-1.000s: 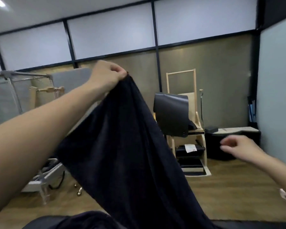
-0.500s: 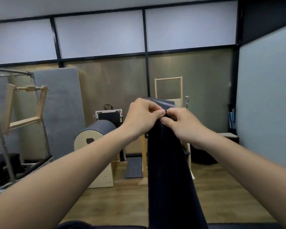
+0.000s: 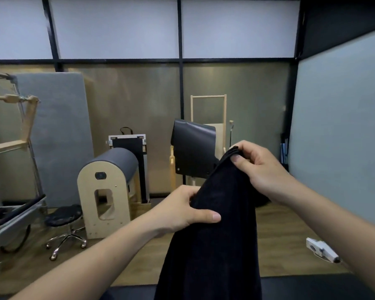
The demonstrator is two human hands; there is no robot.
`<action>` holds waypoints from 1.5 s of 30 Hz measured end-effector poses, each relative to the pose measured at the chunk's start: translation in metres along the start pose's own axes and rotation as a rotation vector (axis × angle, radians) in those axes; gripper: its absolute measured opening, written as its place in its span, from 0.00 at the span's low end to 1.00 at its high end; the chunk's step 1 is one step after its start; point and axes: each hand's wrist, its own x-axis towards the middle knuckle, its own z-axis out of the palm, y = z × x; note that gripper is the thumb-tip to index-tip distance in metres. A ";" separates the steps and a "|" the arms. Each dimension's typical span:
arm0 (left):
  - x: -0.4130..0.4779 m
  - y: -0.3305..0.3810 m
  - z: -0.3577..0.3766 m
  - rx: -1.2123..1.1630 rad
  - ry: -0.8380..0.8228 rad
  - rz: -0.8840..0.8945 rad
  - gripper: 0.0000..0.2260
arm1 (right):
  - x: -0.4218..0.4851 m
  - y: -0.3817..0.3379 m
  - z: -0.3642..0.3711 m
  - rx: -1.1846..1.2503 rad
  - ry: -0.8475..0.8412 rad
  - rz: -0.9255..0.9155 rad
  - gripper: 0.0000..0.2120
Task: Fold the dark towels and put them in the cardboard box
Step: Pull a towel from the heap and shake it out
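My right grip (image 3: 261,169) pinches the stacked top corners of the dark towel (image 3: 214,252) between thumb and curled fingers, just right of the frame's centre. Several layers of edge show there, and I hold only their tips. If one layer slides out, the fold opens and the halves no longer match.

My left grip (image 3: 182,210) sits lower, at centre frame, curled round the towel's left edge with the thumb laid across the front. The two grips are near each other and on a slant, so the cloth between them is bunched rather than flat. I judge that a fold made from here would set a crooked crease.

Below my hands the towel hangs in a long drape to the bottom edge of the frame, in front of a dark surface (image 3: 312,286). I cannot tell whether its lower end rests there or swings free. If it drags, it could tug the corners out of my pinch.

The cardboard box is not in view, so I must turn to find it, and a loosely held bundle could come undone on the way.
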 end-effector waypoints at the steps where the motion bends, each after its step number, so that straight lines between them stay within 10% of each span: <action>1: -0.001 -0.001 0.002 0.025 0.030 0.023 0.13 | -0.001 0.000 -0.003 -0.033 0.007 -0.018 0.06; 7: -0.027 -0.027 0.069 0.430 0.694 0.395 0.13 | -0.011 0.010 -0.005 -0.023 0.210 -0.086 0.11; 15: -0.037 -0.085 0.189 0.425 0.409 -0.024 0.28 | -0.004 0.008 0.002 -0.008 0.332 -0.087 0.13; 34: -0.108 -0.187 0.148 -0.108 0.701 -0.408 0.20 | -0.009 0.009 -0.034 0.197 0.421 -0.020 0.10; 39: -0.125 -0.208 0.123 -0.084 0.169 -0.464 0.08 | -0.024 0.021 -0.037 0.189 0.327 0.014 0.04; 45: -0.111 -0.193 0.131 -0.089 0.184 -0.330 0.20 | -0.047 0.022 -0.037 0.258 0.155 0.109 0.09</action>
